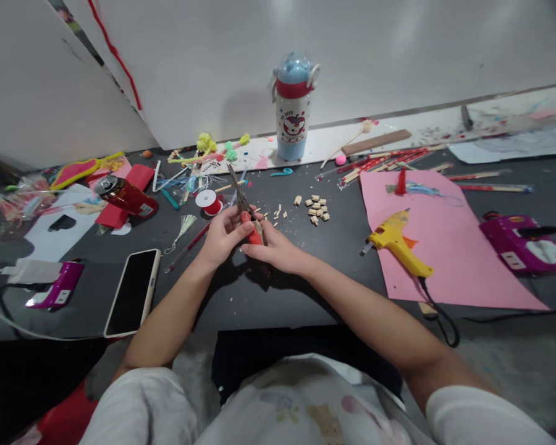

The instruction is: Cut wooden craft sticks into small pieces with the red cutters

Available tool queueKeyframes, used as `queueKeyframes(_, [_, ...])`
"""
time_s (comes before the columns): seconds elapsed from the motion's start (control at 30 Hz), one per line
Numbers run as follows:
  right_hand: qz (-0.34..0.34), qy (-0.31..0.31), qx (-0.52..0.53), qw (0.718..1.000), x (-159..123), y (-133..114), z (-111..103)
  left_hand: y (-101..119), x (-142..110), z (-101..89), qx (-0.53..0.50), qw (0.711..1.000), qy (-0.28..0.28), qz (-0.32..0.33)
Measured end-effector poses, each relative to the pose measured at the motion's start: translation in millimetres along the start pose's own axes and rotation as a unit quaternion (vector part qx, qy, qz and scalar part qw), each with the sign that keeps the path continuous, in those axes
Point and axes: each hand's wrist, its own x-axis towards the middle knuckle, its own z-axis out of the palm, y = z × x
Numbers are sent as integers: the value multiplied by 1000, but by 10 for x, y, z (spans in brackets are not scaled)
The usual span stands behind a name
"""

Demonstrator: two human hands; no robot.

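Red-handled pliers (243, 204) are in front of me at the middle of the table, with the long jaws pointing away and slightly left. My left hand (223, 235) is closed around the handles from the left, thumb on top. From the right, my right hand (278, 246) closes on the same handles. Whether a small piece is also between my fingers, I cannot tell. Just beyond the right hand lie small wooden bits (280, 212) and a cluster of short cut wooden pieces (315, 209). A spool of red ribbon (208, 202) stands by my left hand.
At left lie a phone (132, 293), a red can (127, 196) and a purple power strip (58, 285). A bottle (293, 111) stands at the back. To the right, a yellow glue gun (401, 242) rests on pink paper (445, 272), beside another purple power strip (523, 242).
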Motion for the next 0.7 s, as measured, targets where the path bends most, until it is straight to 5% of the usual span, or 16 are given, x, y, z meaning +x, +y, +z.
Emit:
queueKeyframes(0.33, [41, 0, 32, 999, -47, -156, 11, 15, -50, 9, 8, 1000, 8, 3])
queueKeyframes(0.7, [38, 25, -13, 999, 7, -46, -5, -21, 35, -47, 5, 999, 31, -39])
